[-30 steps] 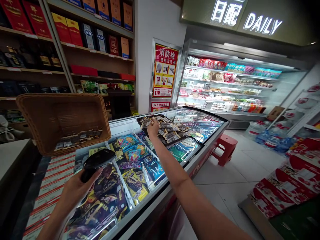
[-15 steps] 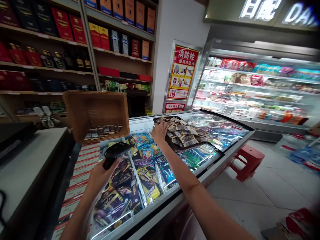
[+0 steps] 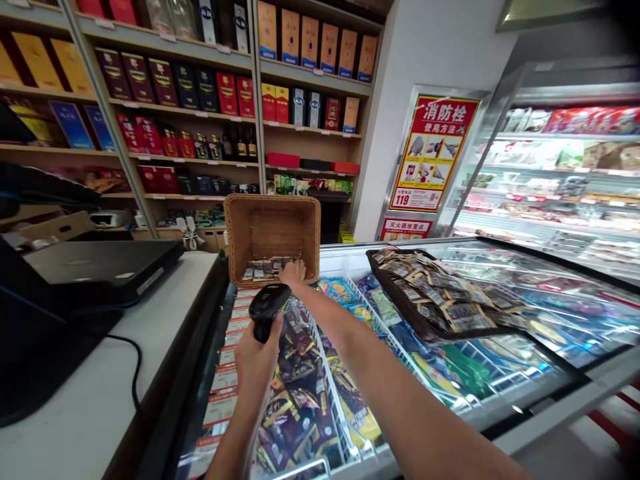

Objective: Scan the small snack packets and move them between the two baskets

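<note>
Scanner (image 3: 269, 301) grasped by left hand (image 3: 255, 353); best kept clear of basket (image 3: 273, 230). Sachets (image 3: 261, 269) reached by right hand (image 3: 294, 273); finger grip cannot be told.

It's a shop we're in, a grocery store, and the signs are everywhere! Beneath the left hand (image 3: 257, 350) stretches a glass-topped chest freezer (image 3: 540, 427), crammed with bright packets (image 3: 305, 413), and just left of that hand runs a strip of red-and-white price labels (image 3: 225, 380). In its grip, look, a handheld scanner (image 3: 269, 301)! Beyond both hands rise tall shelves (image 3: 295, 69), lined with boxed goods (image 3: 310, 41) and bottles (image 3: 241, 147), small tags along the edges. Far over to the right of the right hand (image 3: 294, 272), a brightly lit chiller (image 3: 565, 83) displays packaged goods, and well left of both sits a pale counter (image 3: 75, 447).
</note>
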`<move>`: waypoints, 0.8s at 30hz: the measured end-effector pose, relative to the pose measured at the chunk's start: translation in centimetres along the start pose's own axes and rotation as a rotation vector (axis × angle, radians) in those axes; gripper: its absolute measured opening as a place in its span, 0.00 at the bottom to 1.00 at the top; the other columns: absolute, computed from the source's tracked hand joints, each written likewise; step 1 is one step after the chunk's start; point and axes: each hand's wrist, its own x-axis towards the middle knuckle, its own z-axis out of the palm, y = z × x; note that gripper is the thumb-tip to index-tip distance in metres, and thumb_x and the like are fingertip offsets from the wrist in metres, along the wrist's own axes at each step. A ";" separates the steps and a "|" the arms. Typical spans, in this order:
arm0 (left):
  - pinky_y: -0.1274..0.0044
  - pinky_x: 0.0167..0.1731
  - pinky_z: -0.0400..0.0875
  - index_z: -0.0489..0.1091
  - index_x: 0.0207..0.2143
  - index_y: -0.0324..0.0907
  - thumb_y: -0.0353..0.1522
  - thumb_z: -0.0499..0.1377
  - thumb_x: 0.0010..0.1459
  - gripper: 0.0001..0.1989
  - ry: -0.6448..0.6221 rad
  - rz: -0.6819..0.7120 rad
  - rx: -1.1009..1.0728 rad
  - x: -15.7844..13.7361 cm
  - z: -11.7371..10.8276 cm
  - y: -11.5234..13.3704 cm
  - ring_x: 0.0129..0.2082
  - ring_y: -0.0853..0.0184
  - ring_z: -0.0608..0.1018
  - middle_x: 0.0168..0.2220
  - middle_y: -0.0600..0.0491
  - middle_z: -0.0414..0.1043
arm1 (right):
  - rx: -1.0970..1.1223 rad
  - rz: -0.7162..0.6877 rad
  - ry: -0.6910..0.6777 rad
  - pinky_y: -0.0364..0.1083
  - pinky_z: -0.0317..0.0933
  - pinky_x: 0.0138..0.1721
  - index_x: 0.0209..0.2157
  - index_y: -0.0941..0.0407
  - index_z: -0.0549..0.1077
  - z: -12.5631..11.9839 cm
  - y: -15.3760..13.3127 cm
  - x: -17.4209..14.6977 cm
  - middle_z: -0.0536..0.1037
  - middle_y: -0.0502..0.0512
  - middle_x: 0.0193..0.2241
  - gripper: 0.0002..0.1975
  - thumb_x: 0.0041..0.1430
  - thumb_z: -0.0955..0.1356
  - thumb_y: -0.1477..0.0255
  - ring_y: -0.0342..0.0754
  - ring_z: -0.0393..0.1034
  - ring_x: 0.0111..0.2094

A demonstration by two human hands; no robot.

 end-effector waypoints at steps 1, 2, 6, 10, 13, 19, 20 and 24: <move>0.70 0.27 0.67 0.74 0.30 0.49 0.66 0.62 0.54 0.31 0.005 0.009 0.012 0.0 0.0 -0.1 0.26 0.55 0.79 0.19 0.54 0.72 | 0.025 0.046 0.005 0.59 0.61 0.69 0.58 0.64 0.84 0.5 -0.6 0.6 0.73 0.80 0.69 0.22 0.72 0.72 0.63 0.69 0.66 0.72; 0.70 0.26 0.67 0.75 0.30 0.48 0.66 0.62 0.55 0.31 0.002 0.012 0.016 -0.1 0.0 -0.2 0.26 0.55 0.80 0.19 0.53 0.73 | 0.052 0.100 0.007 0.60 0.59 0.70 0.59 0.64 0.82 0.9 -1.1 1.1 0.72 0.81 0.70 0.24 0.70 0.73 0.63 0.70 0.64 0.73; 0.71 0.26 0.67 0.76 0.32 0.48 0.65 0.62 0.56 0.30 0.001 0.001 0.000 -0.4 0.2 -0.2 0.25 0.56 0.79 0.21 0.53 0.75 | 0.186 0.278 0.055 0.61 0.60 0.69 0.66 0.63 0.74 1.3 -1.4 1.5 0.73 0.81 0.69 0.33 0.62 0.78 0.68 0.69 0.64 0.73; 0.70 0.27 0.68 0.76 0.32 0.48 0.65 0.62 0.55 0.30 -0.002 0.001 0.033 -0.3 0.5 -0.1 0.27 0.55 0.80 0.22 0.52 0.76 | 0.362 0.230 0.058 0.52 0.68 0.56 0.59 0.56 0.74 -0.8 0.6 -0.2 0.85 0.66 0.52 0.22 0.65 0.74 0.72 0.59 0.79 0.56; 0.70 0.27 0.66 0.75 0.32 0.49 0.65 0.62 0.53 0.29 -0.029 0.008 0.071 0.0 0.5 0.2 0.27 0.54 0.80 0.21 0.52 0.75 | 0.487 0.119 0.110 0.47 0.67 0.50 0.50 0.52 0.73 -3.8 3.3 -2.5 0.86 0.55 0.45 0.14 0.63 0.73 0.73 0.53 0.80 0.47; 0.73 0.23 0.61 0.69 0.29 0.50 0.62 0.63 0.52 0.27 -0.102 0.032 0.012 -0.9 0.5 1.9 0.21 0.60 0.73 0.17 0.57 0.68 | 0.767 0.070 0.205 0.46 0.66 0.47 0.42 0.53 0.74 -11.5 9.9 -9.6 0.83 0.50 0.39 0.11 0.57 0.73 0.69 0.50 0.77 0.42; 0.73 0.22 0.60 0.68 0.29 0.50 0.63 0.63 0.51 0.27 -0.115 0.030 -0.003 -1.0 0.5 2.1 0.20 0.62 0.72 0.17 0.57 0.67 | 0.820 0.089 0.214 0.46 0.66 0.46 0.41 0.53 0.75 -12.6 10.9 -10.9 0.83 0.50 0.38 0.12 0.55 0.74 0.68 0.50 0.76 0.41; 0.74 0.22 0.58 0.67 0.27 0.49 0.63 0.66 0.49 0.29 -0.228 0.085 0.006 -1.0 0.7 2.2 0.20 0.65 0.70 0.17 0.57 0.67 | 1.050 0.150 0.208 0.45 0.64 0.39 0.38 0.53 0.74 -15.7 14.1 -15.0 0.79 0.47 0.32 0.21 0.46 0.80 0.59 0.47 0.72 0.34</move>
